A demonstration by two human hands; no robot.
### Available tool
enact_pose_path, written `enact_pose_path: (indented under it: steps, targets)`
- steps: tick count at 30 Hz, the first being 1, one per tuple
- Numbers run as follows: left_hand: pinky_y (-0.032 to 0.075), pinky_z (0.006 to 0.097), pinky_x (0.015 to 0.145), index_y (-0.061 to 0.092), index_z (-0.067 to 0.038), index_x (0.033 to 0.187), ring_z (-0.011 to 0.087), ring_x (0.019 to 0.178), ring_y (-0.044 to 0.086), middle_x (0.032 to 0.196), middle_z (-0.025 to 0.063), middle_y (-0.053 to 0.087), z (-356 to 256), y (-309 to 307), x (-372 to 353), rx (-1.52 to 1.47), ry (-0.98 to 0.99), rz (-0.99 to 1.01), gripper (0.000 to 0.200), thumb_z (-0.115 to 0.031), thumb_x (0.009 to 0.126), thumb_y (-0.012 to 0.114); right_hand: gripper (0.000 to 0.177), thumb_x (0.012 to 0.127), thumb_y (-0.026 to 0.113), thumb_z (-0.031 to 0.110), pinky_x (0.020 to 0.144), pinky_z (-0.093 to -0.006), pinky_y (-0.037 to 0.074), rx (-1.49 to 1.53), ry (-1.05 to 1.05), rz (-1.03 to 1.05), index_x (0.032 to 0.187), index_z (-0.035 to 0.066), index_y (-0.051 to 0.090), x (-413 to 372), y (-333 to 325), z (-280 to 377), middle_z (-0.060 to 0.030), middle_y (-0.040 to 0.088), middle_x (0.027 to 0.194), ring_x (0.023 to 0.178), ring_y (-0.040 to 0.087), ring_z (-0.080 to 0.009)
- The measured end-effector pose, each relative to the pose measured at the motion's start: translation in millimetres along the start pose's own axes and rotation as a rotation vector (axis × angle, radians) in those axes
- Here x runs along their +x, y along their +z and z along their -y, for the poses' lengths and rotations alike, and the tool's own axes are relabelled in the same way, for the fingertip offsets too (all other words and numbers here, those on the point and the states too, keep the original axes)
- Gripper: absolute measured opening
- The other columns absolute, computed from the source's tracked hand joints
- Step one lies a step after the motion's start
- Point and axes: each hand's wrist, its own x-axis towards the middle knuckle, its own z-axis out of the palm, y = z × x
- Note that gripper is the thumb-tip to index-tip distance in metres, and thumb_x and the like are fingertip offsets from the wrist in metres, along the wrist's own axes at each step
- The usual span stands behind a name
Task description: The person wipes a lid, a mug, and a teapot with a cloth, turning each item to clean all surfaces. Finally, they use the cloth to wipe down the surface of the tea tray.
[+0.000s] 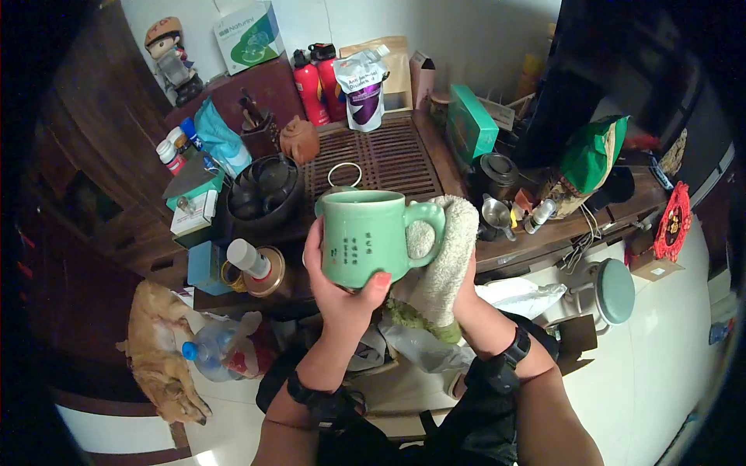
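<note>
A light green ceramic mug [364, 233] with dark written characters on its side is held up in front of me. My left hand [342, 299] grips it from below and the left, thumb across its lower front. The mug's handle points right, against a pale, fluffy cloth [447, 272] with a green lower edge. My right hand [466, 291] is wrapped in that cloth at the handle side; most of its fingers are hidden behind the fabric. Behind the mug, a slatted wooden tea tray [381, 155] lies on the dark table.
A dark bowl of small cups [266, 190] stands left of the tray, near a clay teapot [300, 140]. A metal pitcher [497, 216] and a green bag [594, 155] are to the right. A dog [159, 349] lies on the floor beside a large plastic bottle [221, 349].
</note>
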Motion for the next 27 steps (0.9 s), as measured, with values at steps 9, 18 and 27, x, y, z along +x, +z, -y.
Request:
enact_pose_path:
  steps: [9,18,27]
  targets:
    - [0.04,0.0363,0.099,0.021,0.0,0.14,0.0224,0.116,0.046,0.13,0.0127,0.04,1,-4,5,-0.102,-0.008,-0.097,0.101,-0.039,0.067,0.078,0.02,0.09,0.057,0.011,0.065,-0.0227,0.044,0.23,0.071,0.091,0.109,0.005,0.053,-18,15,-13,0.0006,0.055,0.091,0.077,0.051,-0.0073]
    - [0.043,0.0364,0.096,0.017,0.0,0.141,0.0233,0.115,0.048,0.132,0.0136,0.038,-6,-9,12,-0.076,0.091,-0.092,0.109,-0.042,0.064,0.083,0.026,0.095,0.044,0.018,0.082,-0.0299,0.049,-0.353,-0.017,0.053,0.112,0.0,0.052,-36,27,-10,-0.0071,0.061,0.103,0.093,0.059,-0.0149]
    - [0.042,0.0376,0.097,0.017,0.0,0.14,0.025,0.116,0.048,0.131,0.0151,0.038,-13,-10,13,0.104,0.239,-0.064,0.113,-0.038,0.059,0.086,0.067,0.079,0.058,-0.005,0.099,-0.035,0.039,-0.176,-0.255,0.085,0.138,0.003,0.029,-1,40,21,-0.0126,0.044,0.129,0.115,0.048,-0.0188]
